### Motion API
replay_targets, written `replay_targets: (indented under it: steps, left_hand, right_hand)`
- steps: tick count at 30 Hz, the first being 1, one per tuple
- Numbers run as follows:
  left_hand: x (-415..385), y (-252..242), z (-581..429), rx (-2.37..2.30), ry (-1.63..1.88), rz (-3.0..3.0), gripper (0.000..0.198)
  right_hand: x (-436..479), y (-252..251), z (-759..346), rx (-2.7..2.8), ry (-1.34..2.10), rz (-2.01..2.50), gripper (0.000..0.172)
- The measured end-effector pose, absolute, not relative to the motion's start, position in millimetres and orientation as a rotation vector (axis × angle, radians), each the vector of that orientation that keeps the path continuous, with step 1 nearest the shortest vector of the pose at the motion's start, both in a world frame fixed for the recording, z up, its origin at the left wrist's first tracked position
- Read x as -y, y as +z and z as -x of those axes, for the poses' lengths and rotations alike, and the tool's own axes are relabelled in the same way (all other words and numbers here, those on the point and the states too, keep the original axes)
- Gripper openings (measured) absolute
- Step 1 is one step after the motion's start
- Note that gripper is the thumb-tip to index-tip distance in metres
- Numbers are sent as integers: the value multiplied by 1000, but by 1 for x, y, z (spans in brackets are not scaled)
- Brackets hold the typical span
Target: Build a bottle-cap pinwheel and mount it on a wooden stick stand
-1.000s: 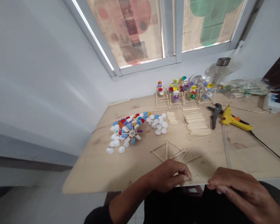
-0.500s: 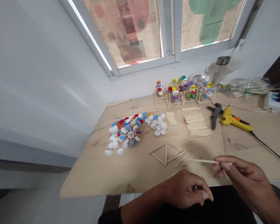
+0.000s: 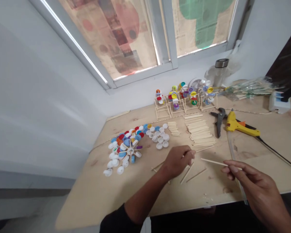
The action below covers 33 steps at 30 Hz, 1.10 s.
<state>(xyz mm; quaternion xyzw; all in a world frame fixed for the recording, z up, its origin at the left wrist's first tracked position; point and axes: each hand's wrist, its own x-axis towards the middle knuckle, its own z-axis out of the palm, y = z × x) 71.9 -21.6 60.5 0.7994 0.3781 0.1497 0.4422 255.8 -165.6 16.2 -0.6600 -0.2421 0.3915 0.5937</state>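
Observation:
My right hand (image 3: 252,181) pinches a thin wooden stick (image 3: 213,161) near one end; the stick points left above the table. My left hand (image 3: 178,160) is closed, fingers curled together, over the sticks in the middle of the table. Whatever its fingertips may hold is too small to make out. Under and beside it lie a loose stick (image 3: 187,173) and another loose stick (image 3: 196,175), and the hand partly hides a diamond-shaped layout of sticks. Just beyond its fingertips a single stick (image 3: 205,149) lies below a pile of sticks (image 3: 200,131).
Bottle caps (image 3: 113,162) crowd the left, with a cap-and-stick wheel (image 3: 130,151) among them. Small stick stands with cap wheels (image 3: 162,108) line the wall. A cutter (image 3: 219,121) and a yellow glue gun (image 3: 242,127) lie right, near a power strip (image 3: 278,103).
My left hand has moved from the table's front edge forward and left, over the laid-out sticks. My right hand still holds its stick in nearly the same place. The view has shifted slightly.

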Motion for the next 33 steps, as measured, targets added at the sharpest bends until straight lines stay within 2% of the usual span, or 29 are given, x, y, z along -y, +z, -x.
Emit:
replay_targets:
  steps: [2, 5, 11, 18, 33]
  left_hand:
    - [-1, 61, -80, -1032, 421, -2111, 13]
    - [-32, 54, -97, -1192, 394, -2328, 23]
    - [-67, 30, -132, -1292, 243, -2493, 26]
    - [-77, 14, -143, -1295, 158, -2590, 21]
    - [-80, 13, -144, -1196, 124, -2604, 23]
  right_hand:
    - [165, 15, -257, 581, 899, 1544, 36]
    - [164, 18, -258, 631, 886, 1576, 35]
    - [161, 26, -261, 731, 779, 1637, 32]
    - [160, 23, -268, 752, 734, 1668, 32]
    - [154, 24, -273, 785, 712, 1651, 31]
